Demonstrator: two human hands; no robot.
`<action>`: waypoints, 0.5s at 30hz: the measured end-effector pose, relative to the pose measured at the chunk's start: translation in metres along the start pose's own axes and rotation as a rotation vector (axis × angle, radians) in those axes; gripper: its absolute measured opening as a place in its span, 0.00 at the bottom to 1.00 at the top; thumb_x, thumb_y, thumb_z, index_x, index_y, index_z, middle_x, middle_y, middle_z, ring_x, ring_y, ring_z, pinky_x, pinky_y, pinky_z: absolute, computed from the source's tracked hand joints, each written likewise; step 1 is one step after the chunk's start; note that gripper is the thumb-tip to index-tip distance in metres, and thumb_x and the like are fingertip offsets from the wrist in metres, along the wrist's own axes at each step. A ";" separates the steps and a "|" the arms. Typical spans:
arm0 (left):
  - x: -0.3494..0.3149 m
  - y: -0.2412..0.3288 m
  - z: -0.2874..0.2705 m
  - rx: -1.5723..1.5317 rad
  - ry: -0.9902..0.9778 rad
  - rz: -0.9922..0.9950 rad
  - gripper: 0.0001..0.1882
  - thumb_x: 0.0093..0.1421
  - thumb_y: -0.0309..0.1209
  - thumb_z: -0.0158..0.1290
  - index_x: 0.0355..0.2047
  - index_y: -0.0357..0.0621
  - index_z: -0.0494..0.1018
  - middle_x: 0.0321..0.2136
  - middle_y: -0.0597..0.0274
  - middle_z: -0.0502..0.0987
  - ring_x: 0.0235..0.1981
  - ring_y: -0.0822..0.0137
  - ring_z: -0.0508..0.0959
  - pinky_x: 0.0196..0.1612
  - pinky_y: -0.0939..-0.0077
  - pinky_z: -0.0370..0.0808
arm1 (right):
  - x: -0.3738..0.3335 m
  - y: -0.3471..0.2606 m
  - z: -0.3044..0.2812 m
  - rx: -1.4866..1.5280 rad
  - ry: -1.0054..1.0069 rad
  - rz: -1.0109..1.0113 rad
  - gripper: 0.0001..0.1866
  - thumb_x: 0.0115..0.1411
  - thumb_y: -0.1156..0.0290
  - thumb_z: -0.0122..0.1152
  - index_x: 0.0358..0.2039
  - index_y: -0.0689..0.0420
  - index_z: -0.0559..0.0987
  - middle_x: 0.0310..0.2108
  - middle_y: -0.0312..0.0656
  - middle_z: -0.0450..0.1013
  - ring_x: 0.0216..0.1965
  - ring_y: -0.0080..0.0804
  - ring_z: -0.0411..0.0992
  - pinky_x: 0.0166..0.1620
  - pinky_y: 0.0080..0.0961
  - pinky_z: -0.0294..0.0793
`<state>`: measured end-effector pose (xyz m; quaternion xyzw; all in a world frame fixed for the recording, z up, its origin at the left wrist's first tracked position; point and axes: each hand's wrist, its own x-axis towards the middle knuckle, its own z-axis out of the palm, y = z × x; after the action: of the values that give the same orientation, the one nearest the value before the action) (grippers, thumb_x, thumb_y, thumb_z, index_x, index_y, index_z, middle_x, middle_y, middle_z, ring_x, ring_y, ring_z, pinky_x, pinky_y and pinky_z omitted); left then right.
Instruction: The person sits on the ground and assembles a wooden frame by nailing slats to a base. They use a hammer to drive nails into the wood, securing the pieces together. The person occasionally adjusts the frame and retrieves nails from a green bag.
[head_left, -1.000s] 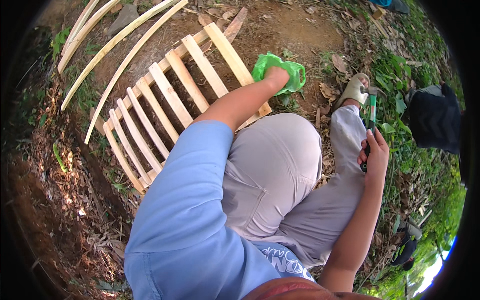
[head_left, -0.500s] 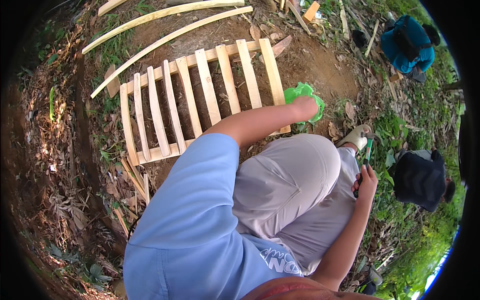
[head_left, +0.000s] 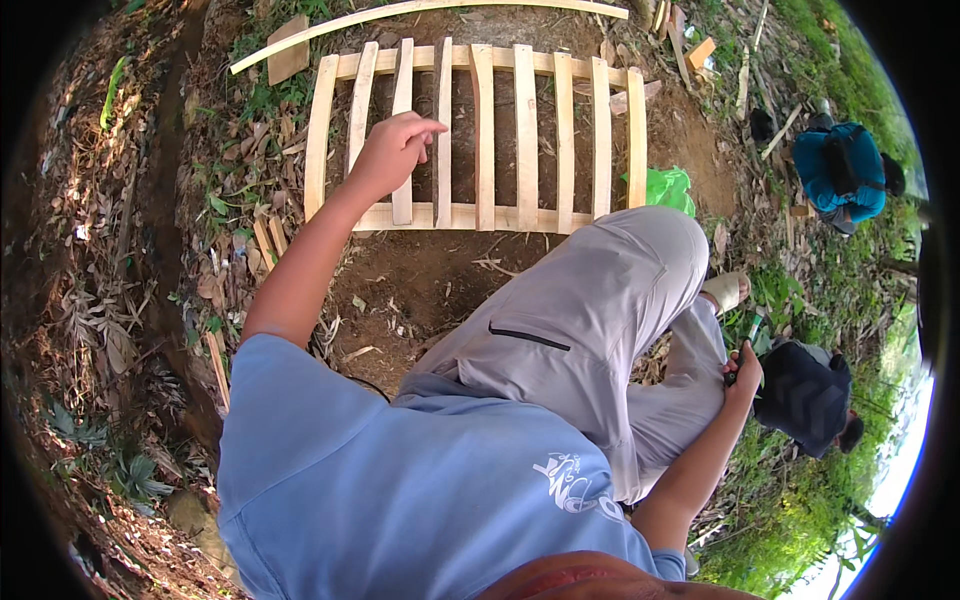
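Observation:
A wooden frame of two long rails with several slats across them [head_left: 526, 130] lies on the ground in front of me. Over its left half is my left hand [head_left: 398, 152], index finger reaching toward a slat and the other fingers curled in; anything inside them is too small to make out. My right hand [head_left: 743, 370] grips a hammer [head_left: 753, 330] by its black and green handle, down beside my right leg. The hammer's head is hard to make out now. A crumpled green plastic bag [head_left: 668, 190] sits at the frame's right end, partly behind my knee.
A long curved wood strip [head_left: 430, 8] lies beyond the frame, with a flat board [head_left: 288, 50] near its left end. Offcuts [head_left: 702, 52] lie at far right. Two people, one in teal [head_left: 845, 165] and one in dark clothing [head_left: 805, 395], are to the right.
My left hand has left the green bag and moved left over the slats. My view has shifted, so the frame appears straighter. The hammer stays in my right hand.

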<state>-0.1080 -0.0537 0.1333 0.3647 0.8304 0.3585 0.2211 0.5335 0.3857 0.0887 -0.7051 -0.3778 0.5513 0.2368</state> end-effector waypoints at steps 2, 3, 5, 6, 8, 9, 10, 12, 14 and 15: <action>-0.031 -0.027 0.002 0.045 0.016 -0.029 0.18 0.72 0.23 0.48 0.59 0.40 0.77 0.40 0.54 0.79 0.34 0.62 0.83 0.41 0.65 0.80 | 0.000 -0.002 0.004 -0.016 0.007 -0.016 0.12 0.71 0.61 0.64 0.41 0.56 0.75 0.25 0.37 0.69 0.18 0.23 0.64 0.20 0.24 0.68; -0.043 -0.034 0.011 0.140 0.084 0.047 0.18 0.72 0.24 0.48 0.60 0.40 0.76 0.42 0.54 0.79 0.36 0.60 0.83 0.43 0.63 0.80 | -0.001 -0.003 0.006 -0.026 0.011 -0.022 0.12 0.71 0.61 0.64 0.41 0.56 0.75 0.25 0.38 0.69 0.19 0.23 0.64 0.20 0.24 0.68; -0.065 -0.036 0.028 0.325 0.219 0.196 0.18 0.72 0.26 0.50 0.61 0.41 0.74 0.46 0.53 0.79 0.39 0.56 0.83 0.45 0.59 0.81 | -0.004 -0.007 0.011 -0.011 -0.004 -0.032 0.12 0.71 0.61 0.64 0.40 0.56 0.74 0.26 0.39 0.70 0.19 0.23 0.65 0.21 0.24 0.70; -0.072 -0.034 0.032 0.331 0.034 0.069 0.22 0.70 0.32 0.57 0.62 0.41 0.73 0.56 0.52 0.77 0.52 0.52 0.81 0.57 0.55 0.78 | -0.006 -0.009 0.014 -0.018 0.005 -0.043 0.12 0.71 0.62 0.64 0.40 0.56 0.74 0.26 0.39 0.71 0.19 0.23 0.65 0.21 0.24 0.70; -0.080 -0.035 0.041 0.462 -0.003 0.350 0.28 0.66 0.36 0.62 0.64 0.41 0.71 0.62 0.52 0.73 0.60 0.52 0.77 0.64 0.56 0.74 | -0.009 -0.011 0.022 -0.035 -0.020 -0.092 0.12 0.72 0.62 0.64 0.39 0.56 0.74 0.26 0.39 0.71 0.19 0.23 0.66 0.21 0.26 0.70; -0.082 -0.038 0.046 0.524 -0.022 0.495 0.32 0.65 0.38 0.64 0.65 0.40 0.69 0.65 0.52 0.72 0.63 0.52 0.74 0.68 0.56 0.72 | -0.010 -0.012 0.024 -0.049 -0.029 -0.106 0.12 0.72 0.62 0.64 0.39 0.57 0.75 0.26 0.39 0.71 0.19 0.23 0.66 0.21 0.26 0.70; -0.082 -0.044 0.053 0.470 -0.133 0.448 0.45 0.55 0.41 0.72 0.69 0.43 0.65 0.71 0.52 0.66 0.71 0.50 0.66 0.75 0.55 0.63 | -0.010 -0.014 0.029 -0.066 -0.041 -0.118 0.12 0.72 0.62 0.64 0.40 0.57 0.75 0.26 0.38 0.71 0.19 0.23 0.66 0.21 0.26 0.70; -0.074 -0.050 0.059 0.516 -0.173 0.529 0.47 0.54 0.43 0.72 0.70 0.42 0.64 0.71 0.51 0.65 0.73 0.51 0.64 0.76 0.55 0.62 | -0.012 -0.018 0.037 -0.094 -0.062 -0.136 0.11 0.72 0.62 0.63 0.41 0.58 0.76 0.26 0.38 0.71 0.19 0.23 0.66 0.21 0.26 0.70; -0.062 -0.063 0.064 0.514 -0.265 0.545 0.50 0.54 0.45 0.72 0.71 0.39 0.62 0.72 0.48 0.63 0.75 0.52 0.61 0.79 0.54 0.56 | -0.015 -0.022 0.046 -0.128 -0.090 -0.151 0.11 0.72 0.63 0.63 0.44 0.59 0.77 0.26 0.38 0.71 0.18 0.23 0.66 0.21 0.26 0.70; -0.057 -0.070 0.066 0.538 -0.273 0.579 0.50 0.54 0.46 0.72 0.71 0.38 0.62 0.72 0.48 0.63 0.75 0.51 0.61 0.80 0.54 0.56 | -0.018 -0.025 0.050 -0.154 -0.092 -0.161 0.11 0.72 0.63 0.63 0.43 0.58 0.77 0.25 0.37 0.71 0.18 0.23 0.66 0.21 0.26 0.70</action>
<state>-0.0614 -0.1020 0.0431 0.6719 0.7207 0.1247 0.1162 0.4774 0.3823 0.1038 -0.6624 -0.4850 0.5316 0.2081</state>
